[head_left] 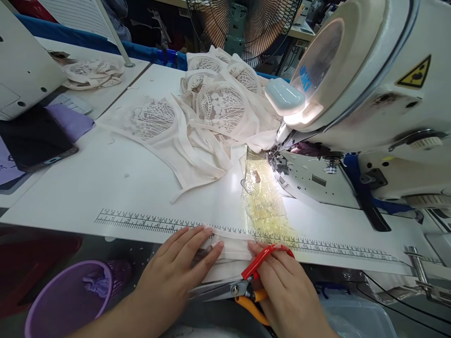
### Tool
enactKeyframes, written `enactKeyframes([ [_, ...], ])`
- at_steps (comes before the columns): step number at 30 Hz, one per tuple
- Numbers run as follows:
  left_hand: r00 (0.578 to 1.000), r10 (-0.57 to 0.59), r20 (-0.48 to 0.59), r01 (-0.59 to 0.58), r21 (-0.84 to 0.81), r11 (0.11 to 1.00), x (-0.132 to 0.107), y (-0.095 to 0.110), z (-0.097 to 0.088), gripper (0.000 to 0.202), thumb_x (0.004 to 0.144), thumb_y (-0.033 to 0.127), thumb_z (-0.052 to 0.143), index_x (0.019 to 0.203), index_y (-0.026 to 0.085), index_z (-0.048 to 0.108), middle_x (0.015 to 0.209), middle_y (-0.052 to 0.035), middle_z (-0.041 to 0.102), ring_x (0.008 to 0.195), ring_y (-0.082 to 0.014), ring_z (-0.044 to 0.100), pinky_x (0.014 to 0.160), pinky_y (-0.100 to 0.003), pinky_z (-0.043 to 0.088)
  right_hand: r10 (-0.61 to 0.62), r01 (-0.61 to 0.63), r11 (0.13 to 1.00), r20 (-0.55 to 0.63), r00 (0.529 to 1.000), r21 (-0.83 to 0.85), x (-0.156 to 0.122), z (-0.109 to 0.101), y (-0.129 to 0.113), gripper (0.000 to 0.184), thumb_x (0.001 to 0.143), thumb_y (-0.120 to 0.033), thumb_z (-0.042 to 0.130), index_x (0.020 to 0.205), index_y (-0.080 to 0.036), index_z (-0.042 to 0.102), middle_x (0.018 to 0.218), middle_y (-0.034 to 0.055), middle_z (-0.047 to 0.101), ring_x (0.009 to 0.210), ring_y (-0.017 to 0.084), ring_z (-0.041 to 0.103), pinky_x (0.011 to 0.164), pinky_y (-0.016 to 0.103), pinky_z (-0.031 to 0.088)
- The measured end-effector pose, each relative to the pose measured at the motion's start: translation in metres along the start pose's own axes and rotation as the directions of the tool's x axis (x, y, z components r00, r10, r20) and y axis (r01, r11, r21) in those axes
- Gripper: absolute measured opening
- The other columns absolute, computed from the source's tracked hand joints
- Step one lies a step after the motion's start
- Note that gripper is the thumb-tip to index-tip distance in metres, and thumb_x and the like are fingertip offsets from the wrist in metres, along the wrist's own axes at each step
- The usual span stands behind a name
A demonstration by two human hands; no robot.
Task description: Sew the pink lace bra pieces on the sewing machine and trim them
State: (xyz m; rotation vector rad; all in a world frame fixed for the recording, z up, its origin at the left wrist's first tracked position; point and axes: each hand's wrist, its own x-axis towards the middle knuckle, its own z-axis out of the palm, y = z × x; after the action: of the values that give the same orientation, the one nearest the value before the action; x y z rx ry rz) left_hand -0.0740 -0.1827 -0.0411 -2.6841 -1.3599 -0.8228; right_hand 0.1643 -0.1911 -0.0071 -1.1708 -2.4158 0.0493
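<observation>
My left hand [176,272] lies flat with fingers stretched out on a strip of cream fabric [229,249] at the table's front edge, beside the printed ruler [148,221]. My right hand [289,291] grips scissors with red and orange handles [252,281], blades pointing left under my left hand. Its fingertips also rest on the fabric strip. A pile of cream lace garment pieces [211,108] lies on the white table [88,183] behind.
A white sewing machine [369,84] fills the right side, its needle area [278,159] lit. A phone [35,141] lies at the left on purple cloth. A purple bin [66,300] stands below left. A fan [243,23] stands at the back.
</observation>
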Motion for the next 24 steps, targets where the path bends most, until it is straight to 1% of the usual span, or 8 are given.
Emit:
enactKeyframes([
  [7,0.999,-0.033,0.035,0.033,0.003,0.999,-0.003,0.002,0.000,0.040,0.093,0.014,0.041,0.123,0.030,0.062,0.124,-0.0047,0.063,0.120,-0.0210,0.052,0.109,-0.038,0.036,0.007,-0.007,1.000,-0.007,1.000,0.018,0.000,0.000,-0.001,0.031,0.091,-0.007,0.041,0.112,-0.006,0.065,0.108,0.0116,0.073,0.094,0.024,0.068,0.080,0.035,0.057],
  [9,0.999,-0.041,0.031,0.041,0.007,0.999,-0.003,0.002,0.001,0.038,0.094,0.015,0.041,0.124,0.030,0.061,0.123,-0.0048,0.063,0.120,-0.0215,0.053,0.108,-0.039,0.037,0.013,-0.013,1.000,-0.005,1.000,0.019,0.001,0.001,-0.001,0.031,0.092,-0.007,0.041,0.114,-0.005,0.063,0.105,0.0125,0.074,0.092,0.024,0.068,0.079,0.035,0.057],
  [13,0.999,-0.041,0.024,0.041,-0.007,0.999,-0.002,0.002,0.003,0.036,0.098,0.025,0.038,0.127,0.030,0.059,0.121,-0.0056,0.063,0.119,-0.0228,0.054,0.108,-0.040,0.039,0.043,-0.043,0.999,-0.003,0.999,0.007,0.002,0.003,-0.002,0.031,0.095,-0.010,0.038,0.114,-0.005,0.062,0.100,0.0130,0.074,0.086,0.024,0.068,0.076,0.036,0.058],
  [16,0.999,-0.047,0.025,0.048,-0.045,0.998,-0.001,-0.001,0.003,0.037,0.098,0.026,0.037,0.129,0.029,0.057,0.123,-0.0077,0.061,0.119,-0.0250,0.054,0.107,-0.042,0.038,0.071,-0.071,0.997,-0.008,0.997,0.013,0.003,0.005,-0.003,0.031,0.096,-0.009,0.036,0.109,-0.006,0.064,0.096,0.0129,0.074,0.084,0.024,0.068,0.075,0.035,0.058],
  [18,0.999,-0.005,0.046,0.006,-0.019,1.000,0.000,-0.007,0.002,0.039,0.097,0.024,0.039,0.132,0.028,0.055,0.124,-0.0085,0.060,0.117,-0.0257,0.055,0.105,-0.043,0.039,0.084,-0.083,0.996,-0.013,0.996,0.022,0.004,0.006,-0.003,0.028,0.096,-0.008,0.038,0.104,-0.006,0.065,0.093,0.0127,0.073,0.083,0.023,0.067,0.075,0.035,0.058],
  [20,0.991,0.099,0.088,-0.104,0.051,0.993,0.000,-0.014,0.000,0.041,0.095,0.026,0.044,0.135,0.027,0.052,0.124,-0.0096,0.060,0.114,-0.0266,0.057,0.102,-0.042,0.042,0.088,-0.088,0.996,-0.017,0.996,0.030,0.005,0.005,-0.003,0.026,0.095,-0.006,0.040,0.102,-0.005,0.065,0.090,0.0124,0.073,0.082,0.022,0.067,0.075,0.035,0.057],
  [22,0.972,0.193,0.135,-0.207,0.105,0.973,0.001,-0.021,-0.001,0.047,0.092,0.029,0.050,0.138,0.025,0.049,0.125,-0.0114,0.059,0.113,-0.0279,0.057,0.099,-0.041,0.044,0.096,-0.095,0.995,-0.032,0.995,0.037,0.006,0.004,-0.003,0.025,0.095,-0.005,0.041,0.102,-0.004,0.065,0.087,0.0117,0.073,0.081,0.022,0.068,0.075,0.034,0.057],
  [24,0.965,0.212,0.155,-0.231,0.117,0.966,0.002,-0.023,-0.002,0.051,0.090,0.031,0.054,0.140,0.024,0.047,0.125,-0.0124,0.058,0.113,-0.0290,0.057,0.098,-0.042,0.045,0.110,-0.107,0.993,-0.051,0.993,0.045,0.007,0.004,-0.004,0.025,0.095,-0.005,0.042,0.101,-0.005,0.066,0.086,0.0113,0.072,0.082,0.022,0.068,0.075,0.034,0.057],
])
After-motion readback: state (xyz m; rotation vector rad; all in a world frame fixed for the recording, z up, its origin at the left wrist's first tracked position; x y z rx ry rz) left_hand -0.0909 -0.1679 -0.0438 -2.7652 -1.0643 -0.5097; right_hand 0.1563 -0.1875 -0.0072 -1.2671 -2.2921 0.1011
